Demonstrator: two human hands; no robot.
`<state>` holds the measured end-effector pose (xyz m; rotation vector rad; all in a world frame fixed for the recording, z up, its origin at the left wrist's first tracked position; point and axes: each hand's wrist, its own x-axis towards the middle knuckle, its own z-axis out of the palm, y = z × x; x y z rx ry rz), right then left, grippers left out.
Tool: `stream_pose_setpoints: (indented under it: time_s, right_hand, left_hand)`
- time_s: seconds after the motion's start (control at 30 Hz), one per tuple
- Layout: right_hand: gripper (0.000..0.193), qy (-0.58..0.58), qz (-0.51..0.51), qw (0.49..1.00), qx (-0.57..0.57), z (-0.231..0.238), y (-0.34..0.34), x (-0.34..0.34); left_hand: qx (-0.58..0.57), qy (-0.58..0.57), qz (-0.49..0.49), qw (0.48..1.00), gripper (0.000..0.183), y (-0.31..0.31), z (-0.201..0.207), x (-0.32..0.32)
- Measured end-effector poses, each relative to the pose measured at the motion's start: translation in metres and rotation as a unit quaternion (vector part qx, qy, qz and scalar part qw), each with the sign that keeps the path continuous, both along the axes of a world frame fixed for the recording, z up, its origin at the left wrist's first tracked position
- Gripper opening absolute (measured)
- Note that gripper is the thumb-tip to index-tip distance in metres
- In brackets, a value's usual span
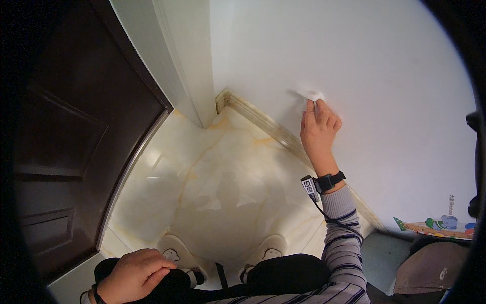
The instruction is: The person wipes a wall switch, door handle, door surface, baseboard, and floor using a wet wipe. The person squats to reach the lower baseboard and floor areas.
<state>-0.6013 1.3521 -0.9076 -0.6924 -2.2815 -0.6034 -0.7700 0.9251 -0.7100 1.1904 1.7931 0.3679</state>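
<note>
Pressing a white wipe (pixel 310 95) flat-ish against the white wall (pixel 390 91) with the right hand (pixel 320 126), somewhere between 1 and 2 o'clock from the middle of the view. Clamping the wipe at the fingertips, knuckles facing up. Reaching in from between 4 and 5 o'clock, past the marbled skirting board (pixel 273 130), and wearing a striped sleeve (pixel 341 213), a black wrist strap (pixel 330 181) and a small clip-on box (pixel 308 188) trailing a black cable (pixel 328 218). Resting the left hand (pixel 136 273) down around 7 o'clock on the black trousers (pixel 288 273), well apart from the right one, fingers loosely curled. Not seeing enough to tell about anything inside that curl, tbh. Standing on a glossy pale floor (pixel 212 177) in white shoes (pixel 271 248), one at 7 and the other between 5 and 6. Also spotting a dark brown door (pixel 66 152) at 9 o'clock, a pale door frame (pixel 185 61) at 11, a cartoon elephant sticker (pixel 448 223) low on the wall just short of 4, and a brownish fabric item (pixel 430 268) sitting right at 4.
</note>
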Motion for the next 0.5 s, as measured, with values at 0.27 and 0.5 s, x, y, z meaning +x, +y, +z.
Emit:
stream_pose_setpoints:
  time_s: [0.27, 0.5]
  right_hand:
    - [0.037, -0.194, 0.016, 0.979, 0.055, -0.078, 0.006, -0.010]
    - [0.042, -0.142, -0.086, 0.986, -0.008, -0.063, -0.008, -0.008]
  left_hand:
    - [-0.001, 0.009, 0.007, 1.000, 0.009, -0.008, 0.002, 0.001]
    - [-0.009, 0.014, -0.031, 0.999, 0.013, -0.007, 0.000, 0.000]
